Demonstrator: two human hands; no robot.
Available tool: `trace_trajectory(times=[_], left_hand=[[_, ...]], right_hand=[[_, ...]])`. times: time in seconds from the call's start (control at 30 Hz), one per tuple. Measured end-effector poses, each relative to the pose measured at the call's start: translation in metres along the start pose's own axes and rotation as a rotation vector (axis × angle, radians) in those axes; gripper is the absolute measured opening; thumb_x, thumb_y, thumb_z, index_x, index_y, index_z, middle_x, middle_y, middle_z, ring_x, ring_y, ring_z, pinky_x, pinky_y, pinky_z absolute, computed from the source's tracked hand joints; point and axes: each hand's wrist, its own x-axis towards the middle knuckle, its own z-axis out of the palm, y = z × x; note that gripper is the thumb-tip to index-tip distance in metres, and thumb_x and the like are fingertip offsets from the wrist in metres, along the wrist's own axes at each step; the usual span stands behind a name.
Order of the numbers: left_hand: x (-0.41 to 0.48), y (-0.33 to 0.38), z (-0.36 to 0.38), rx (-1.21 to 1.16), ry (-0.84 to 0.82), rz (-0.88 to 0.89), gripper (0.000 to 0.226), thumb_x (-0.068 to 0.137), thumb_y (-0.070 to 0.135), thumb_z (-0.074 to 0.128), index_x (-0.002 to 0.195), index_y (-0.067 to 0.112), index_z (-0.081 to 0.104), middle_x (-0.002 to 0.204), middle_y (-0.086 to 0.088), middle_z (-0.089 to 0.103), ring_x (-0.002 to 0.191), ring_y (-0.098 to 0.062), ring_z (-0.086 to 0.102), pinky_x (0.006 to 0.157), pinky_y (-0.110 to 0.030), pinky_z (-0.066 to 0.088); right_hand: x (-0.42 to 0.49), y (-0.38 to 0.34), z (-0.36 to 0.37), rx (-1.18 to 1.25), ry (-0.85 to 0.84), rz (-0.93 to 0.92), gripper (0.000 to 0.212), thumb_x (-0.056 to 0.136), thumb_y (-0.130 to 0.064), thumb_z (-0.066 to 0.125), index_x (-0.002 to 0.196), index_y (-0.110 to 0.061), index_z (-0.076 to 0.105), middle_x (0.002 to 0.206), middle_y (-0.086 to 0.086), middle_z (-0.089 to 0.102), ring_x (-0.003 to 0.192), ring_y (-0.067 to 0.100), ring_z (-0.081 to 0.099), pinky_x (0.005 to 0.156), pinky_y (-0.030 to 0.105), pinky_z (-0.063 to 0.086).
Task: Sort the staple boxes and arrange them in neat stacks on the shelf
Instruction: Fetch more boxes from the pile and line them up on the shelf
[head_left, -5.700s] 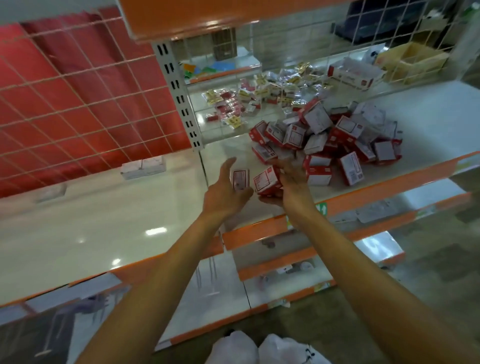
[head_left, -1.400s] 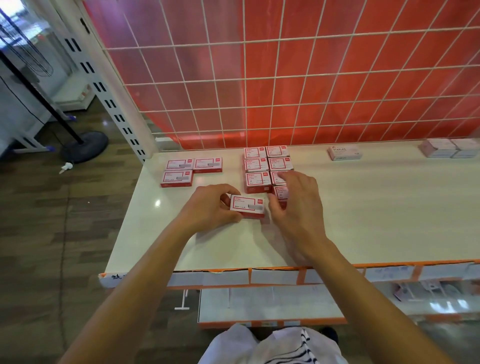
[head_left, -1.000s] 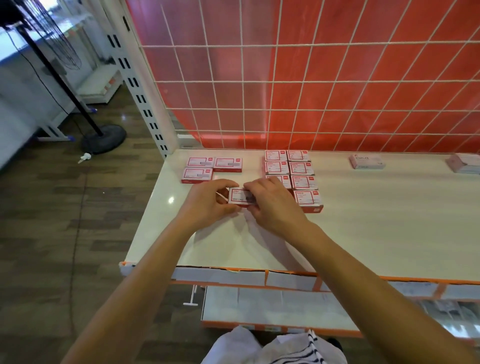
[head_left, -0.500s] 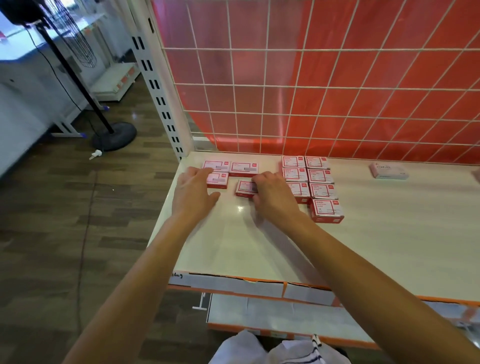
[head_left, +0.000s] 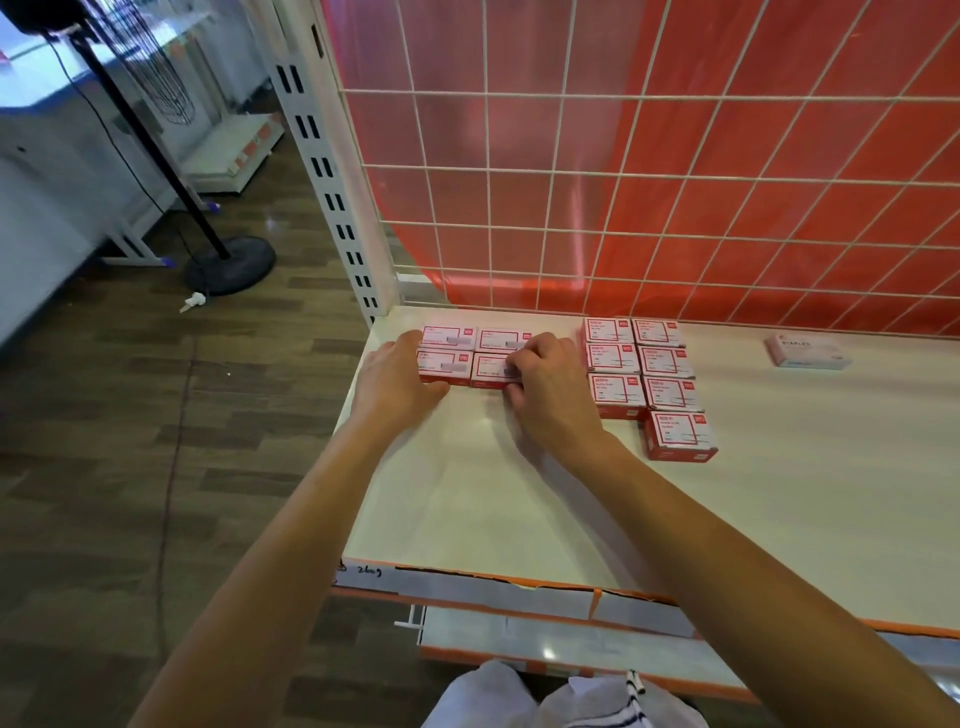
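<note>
Four boxes (head_left: 475, 353) form a block at the shelf (head_left: 519, 509) back-left corner. Left hand (head_left: 397, 387) open, flat against its side; right hand (head_left: 545, 389) loosely curled on the front-right box. Press evenly inward, edges flush.

We take the shelf's slotted upright (head_left: 332, 171) as landmark. On the shelf (head_left: 519, 493), just right of the upright's foot, four staple boxes (head_left: 470, 353) lie in a two-by-two block. Our left hand (head_left: 395, 384) touches that block's left front box; our right hand (head_left: 545, 389) rests on its right side. Farther right of the upright a second group of boxes (head_left: 641, 371) lies in two columns, the right column reaching nearer the front. Farthest right one single box (head_left: 808, 352) lies apart. The wire grid (head_left: 649, 182) stands behind them all.
</note>
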Motion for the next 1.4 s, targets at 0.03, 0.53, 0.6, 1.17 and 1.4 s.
trace_trajectory(times=[0.03,0.53,0.6,1.17,1.4], left_hand=[[0.0,0.001,0.0,0.003,0.005,0.005,0.05,0.084,0.025,0.068,0.13,0.021,0.048,0.122,-0.002,0.061,0.113,-0.023,0.053,0.093,-0.036,0.044],[0.01,-0.001,0.004,0.1,0.054,0.022,0.03,0.086,0.03,0.063,0.114,0.019,0.058,0.111,-0.003,0.065,0.103,-0.022,0.054,0.078,-0.026,0.036],[0.01,-0.002,0.003,0.101,0.063,0.032,0.029,0.087,0.031,0.063,0.113,0.018,0.059,0.11,-0.003,0.066,0.103,-0.022,0.054,0.078,-0.026,0.036],[-0.002,0.017,0.007,0.155,0.133,0.028,0.046,0.085,0.029,0.063,0.126,0.016,0.049,0.13,-0.006,0.051,0.12,-0.026,0.04,0.093,-0.037,0.041],[-0.021,0.061,0.029,0.187,0.156,0.194,0.051,0.088,0.029,0.06,0.135,0.016,0.045,0.137,-0.005,0.047,0.128,-0.024,0.036,0.105,-0.035,0.034]], right_hand=[[0.001,0.0,0.0,-0.007,0.009,0.006,0.028,0.091,-0.02,0.06,0.114,-0.005,0.063,0.119,0.011,0.054,0.11,0.025,0.043,0.097,0.033,0.037],[0.017,0.006,0.007,0.053,-0.096,0.121,0.042,0.086,-0.023,0.064,0.123,-0.008,0.056,0.119,0.01,0.059,0.107,0.025,0.052,0.096,0.036,0.042],[0.018,0.006,0.007,0.054,-0.1,0.117,0.039,0.085,-0.023,0.065,0.12,-0.008,0.058,0.117,0.01,0.06,0.104,0.025,0.053,0.095,0.037,0.045],[0.009,0.005,-0.02,0.074,-0.083,0.15,0.05,0.088,-0.026,0.064,0.133,-0.011,0.048,0.135,0.005,0.05,0.122,0.021,0.042,0.105,0.031,0.031],[-0.015,0.019,-0.046,0.028,0.012,0.094,0.04,0.093,-0.025,0.054,0.131,-0.013,0.052,0.132,0.006,0.053,0.122,0.023,0.043,0.104,0.032,0.032]])
